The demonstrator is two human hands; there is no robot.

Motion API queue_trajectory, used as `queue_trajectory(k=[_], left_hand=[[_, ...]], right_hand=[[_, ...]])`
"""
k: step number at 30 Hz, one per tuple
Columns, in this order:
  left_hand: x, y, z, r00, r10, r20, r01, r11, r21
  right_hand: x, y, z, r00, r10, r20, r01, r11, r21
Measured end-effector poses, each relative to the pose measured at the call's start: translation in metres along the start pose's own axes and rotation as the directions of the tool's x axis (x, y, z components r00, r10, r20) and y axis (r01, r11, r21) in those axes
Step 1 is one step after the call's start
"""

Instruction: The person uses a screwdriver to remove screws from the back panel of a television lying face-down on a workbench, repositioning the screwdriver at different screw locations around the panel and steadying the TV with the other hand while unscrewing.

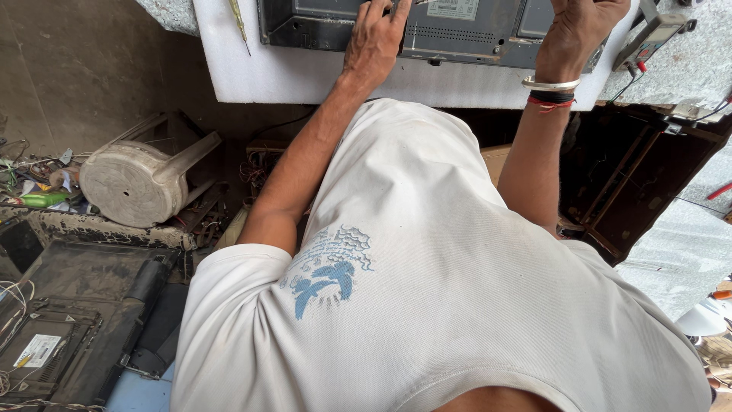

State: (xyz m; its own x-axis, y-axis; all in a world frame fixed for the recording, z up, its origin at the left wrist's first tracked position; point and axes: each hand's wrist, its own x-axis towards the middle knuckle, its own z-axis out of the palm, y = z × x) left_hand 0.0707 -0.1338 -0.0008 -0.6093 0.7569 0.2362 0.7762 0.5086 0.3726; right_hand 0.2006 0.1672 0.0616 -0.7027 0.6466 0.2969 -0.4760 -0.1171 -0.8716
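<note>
A black flat-screen back panel (465, 34) lies face down on a white foam sheet (305, 72) at the top of the view. My left hand (374, 38) rests on the panel's left part, fingers stretched toward the top edge, where the tips are cut off. My right hand (579, 27) reaches onto the panel's right end, with its fingers out of frame. That wrist carries a silver bangle (550, 82) and red and black threads. My white T-shirt (427, 290) fills the lower middle.
A screwdriver (239, 21) lies on the foam at top left and a multimeter (648, 38) at top right. A pale plastic stool (141, 179) lies tipped at left. Dismantled black casings (69, 328) and loose wires sit at lower left. A dark wooden frame (633, 183) stands at right.
</note>
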Motion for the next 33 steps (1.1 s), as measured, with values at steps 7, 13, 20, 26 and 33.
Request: queue_trajectory(k=[7,13,20,26,33], left_hand=[[-0.005,-0.002,-0.004,0.998,0.006,-0.067,-0.020,0.978,-0.207],[-0.008,0.006,0.000,0.998,0.000,-0.059,-0.001,1.000,-0.016],[-0.007,0.007,0.003,0.998,-0.030,-0.048,0.027,0.997,-0.066],[-0.005,0.007,0.006,1.000,-0.023,-0.001,0.023,0.999,-0.033],[0.001,-0.003,-0.004,0.996,-0.072,0.055,0.077,0.992,-0.103]], right_hand=[[0.000,0.003,-0.003,1.000,-0.018,-0.019,0.018,1.000,-0.013],[0.000,0.004,-0.003,0.993,-0.115,0.040,0.120,0.983,-0.142],[0.005,0.001,0.005,0.999,-0.047,0.004,0.048,0.998,-0.052],[0.007,0.004,0.008,0.999,-0.049,0.007,0.049,0.994,-0.093],[0.011,0.017,0.002,0.999,-0.051,0.005,0.051,0.987,-0.155]])
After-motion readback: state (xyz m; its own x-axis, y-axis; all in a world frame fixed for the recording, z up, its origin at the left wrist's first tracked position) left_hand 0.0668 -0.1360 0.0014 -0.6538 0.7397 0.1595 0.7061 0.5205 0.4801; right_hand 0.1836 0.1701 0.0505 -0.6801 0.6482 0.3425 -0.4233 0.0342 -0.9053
